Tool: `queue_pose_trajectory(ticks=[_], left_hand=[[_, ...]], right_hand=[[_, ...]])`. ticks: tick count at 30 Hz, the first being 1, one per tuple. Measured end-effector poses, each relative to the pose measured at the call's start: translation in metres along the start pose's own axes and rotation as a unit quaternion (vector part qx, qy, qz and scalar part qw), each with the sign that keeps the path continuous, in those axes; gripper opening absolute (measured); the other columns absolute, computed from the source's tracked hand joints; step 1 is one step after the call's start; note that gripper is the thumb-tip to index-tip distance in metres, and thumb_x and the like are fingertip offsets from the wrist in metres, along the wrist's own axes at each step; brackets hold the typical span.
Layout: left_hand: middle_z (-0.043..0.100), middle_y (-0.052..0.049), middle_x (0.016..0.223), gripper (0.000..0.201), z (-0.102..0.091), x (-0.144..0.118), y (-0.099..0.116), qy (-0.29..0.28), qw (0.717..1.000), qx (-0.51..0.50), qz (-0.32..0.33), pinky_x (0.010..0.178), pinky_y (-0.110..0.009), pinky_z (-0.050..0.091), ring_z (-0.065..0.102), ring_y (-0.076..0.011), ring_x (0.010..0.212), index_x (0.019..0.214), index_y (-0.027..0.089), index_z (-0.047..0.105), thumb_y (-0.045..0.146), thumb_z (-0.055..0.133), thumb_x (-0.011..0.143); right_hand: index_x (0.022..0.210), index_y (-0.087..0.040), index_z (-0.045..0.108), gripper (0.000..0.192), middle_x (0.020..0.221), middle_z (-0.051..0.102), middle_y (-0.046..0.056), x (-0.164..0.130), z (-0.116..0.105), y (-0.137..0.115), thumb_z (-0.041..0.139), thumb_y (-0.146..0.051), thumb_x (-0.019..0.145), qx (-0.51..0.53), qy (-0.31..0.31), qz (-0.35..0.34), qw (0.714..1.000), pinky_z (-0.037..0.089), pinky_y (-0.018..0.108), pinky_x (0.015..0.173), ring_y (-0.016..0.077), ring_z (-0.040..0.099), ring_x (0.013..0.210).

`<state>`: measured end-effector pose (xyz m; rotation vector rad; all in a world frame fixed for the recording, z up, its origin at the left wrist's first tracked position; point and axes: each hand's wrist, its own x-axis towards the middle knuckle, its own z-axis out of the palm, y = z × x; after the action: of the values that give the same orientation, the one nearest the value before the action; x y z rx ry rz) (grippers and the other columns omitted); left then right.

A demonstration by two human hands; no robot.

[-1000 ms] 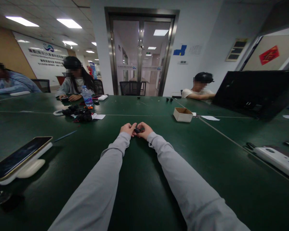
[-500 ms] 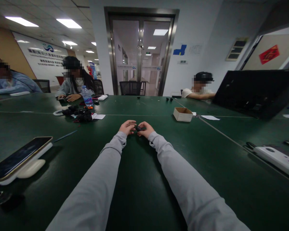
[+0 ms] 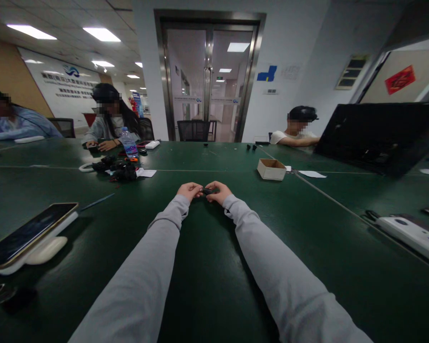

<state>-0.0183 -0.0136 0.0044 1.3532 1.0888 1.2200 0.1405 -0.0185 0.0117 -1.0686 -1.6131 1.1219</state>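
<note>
Grip | I'm pinching black part (image 3: 208,191), left hand (image 3: 189,191) + right hand (image 3: 219,192) | box (image 3: 271,174) sitting nearer far edge of tabletop (image 3: 207,267)

Bench (image 3: 207,276) smooth, soft sheen. Small dark part (image 3: 208,191): looks plastic, finish too small to tell. Sleeves (image 3: 280,255) matt cloth, creased. Phone screen (image 3: 30,233) glossy. Door frame (image 3: 161,66) shiny metal.

Sm dk obj (image 3: 209,191) part-hidden, too tiny to ID.
</note>
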Motion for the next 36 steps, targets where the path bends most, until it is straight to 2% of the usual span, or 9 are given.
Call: queue_pose_trajectory(ticks=[9, 15, 20, 25, 27, 30, 32, 34, 36], left_hand=[[0.062, -0.004, 0.057, 0.035, 0.003, 0.004, -0.003, 0.021, 0.992, 0.126, -0.013, 0.044, -0.021, 0.042, 0.057, -0.0118, 0.047, 0.071, 0.013, 0.057, 0.047, 0.054, 0.072], [0.055, -0.001, 0.042, 0.050, 0.000, -0.004, 0.010, 0.038, 0.953, 0.299, -0.003, 0.048, -0.023, 0.040, 0.051, -0.0110, 0.040, 0.059, 0.017, 0.057, 0.059, 0.035, 0.076], [0.055, 0.000, 0.046, 0.049, -0.001, -0.010, 0.016, 0.058, 0.928, 0.365, 0.042, 0.053, -0.024, 0.037, 0.051, -0.0125, 0.048, 0.055, 0.019, 0.056, 0.054, 0.032, 0.079], [0.061, 0.001, 0.069, 0.013, 0.003, -0.004, 0.005, 0.043, 0.949, 0.272, 0.156, 0.063, -0.022, 0.041, 0.054, -0.0111, 0.064, 0.075, 0.018, 0.058, 0.030, 0.053, 0.072], [0.061, -0.001, 0.077, 0.015, 0.004, -0.001, 0.001, 0.012, 0.965, 0.198, 0.172, 0.067, -0.023, 0.043, 0.056, -0.0114, 0.071, 0.079, 0.017, 0.057, 0.024, 0.059, 0.066], [0.061, -0.004, 0.082, 0.024, 0.005, 0.002, -0.001, -0.023, 0.984, 0.095, 0.146, 0.065, -0.022, 0.045, 0.058, -0.0126, 0.074, 0.082, 0.015, 0.056, 0.025, 0.065, 0.062], [0.061, -0.005, 0.079, 0.031, 0.006, 0.002, 0.000, -0.007, 0.994, 0.058, 0.088, 0.055, -0.021, 0.044, 0.058, -0.0117, 0.064, 0.091, 0.015, 0.055, 0.035, 0.059, 0.068], [0.058, -0.002, 0.065, 0.036, 0.008, 0.001, 0.002, 0.010, 0.997, 0.074, 0.027, 0.044, -0.020, 0.039, 0.052, -0.0096, 0.048, 0.098, 0.015, 0.053, 0.043, 0.047, 0.077], [0.050, 0.002, 0.052, 0.033, 0.010, -0.001, 0.003, 0.006, 0.993, 0.118, 0.023, 0.042, -0.020, 0.035, 0.045, -0.0081, 0.040, 0.098, 0.015, 0.054, 0.040, 0.042, 0.079]], right_hand=[[0.085, -0.014, 0.060, 0.033, 0.071, 0.058, -0.002, -0.001, -0.001, 0.000, 0.063, 0.000, 0.055, 0.019, -0.007, -0.004, 1.000, 0.051, 0.023, 0.049, 0.0066, 0.054, 0.046], [0.089, -0.014, 0.063, 0.033, 0.079, 0.057, 0.000, 0.001, -0.003, -0.001, 0.066, -0.004, 0.057, 0.041, -0.020, -0.019, 0.999, 0.051, 0.023, 0.052, 0.0064, 0.056, 0.050], [0.092, -0.014, 0.062, 0.031, 0.070, 0.057, -0.001, 0.005, -0.003, 0.004, 0.067, -0.012, 0.062, 0.087, -0.046, -0.018, 0.995, 0.050, 0.021, 0.049, 0.0080, 0.058, 0.050], [0.094, -0.011, 0.060, 0.023, 0.055, 0.057, -0.001, 0.008, -0.008, 0.010, 0.061, -0.020, 0.073, 0.122, -0.033, 0.039, 0.991, 0.046, 0.019, 0.041, 0.0081, 0.055, 0.043], [0.092, -0.010, 0.059, 0.019, 0.051, 0.056, -0.001, 0.009, -0.009, 0.011, 0.056, -0.022, 0.078, 0.131, -0.023, 0.061, 0.989, 0.043, 0.018, 0.037, 0.0079, 0.053, 0.040], [0.090, -0.010, 0.058, 0.018, 0.047, 0.055, -0.002, 0.010, -0.008, 0.010, 0.051, -0.024, 0.082, 0.133, -0.008, 0.075, 0.988, 0.039, 0.017, 0.033, 0.0081, 0.051, 0.037], [0.090, -0.010, 0.058, 0.017, 0.047, 0.054, -0.002, 0.010, -0.007, 0.008, 0.051, -0.023, 0.082, 0.129, -0.002, 0.078, 0.989, 0.038, 0.017, 0.032, 0.0080, 0.050, 0.036], [0.090, -0.010, 0.057, 0.016, 0.047, 0.054, -0.003, 0.009, -0.005, 0.006, 0.051, -0.022, 0.082, 0.121, -0.006, 0.079, 0.990, 0.038, 0.017, 0.032, 0.0078, 0.050, 0.036], [0.090, -0.010, 0.057, 0.015, 0.046, 0.053, -0.003, 0.009, -0.004, 0.004, 0.050, -0.021, 0.083, 0.109, -0.009, 0.080, 0.991, 0.038, 0.017, 0.032, 0.0076, 0.049, 0.035]])
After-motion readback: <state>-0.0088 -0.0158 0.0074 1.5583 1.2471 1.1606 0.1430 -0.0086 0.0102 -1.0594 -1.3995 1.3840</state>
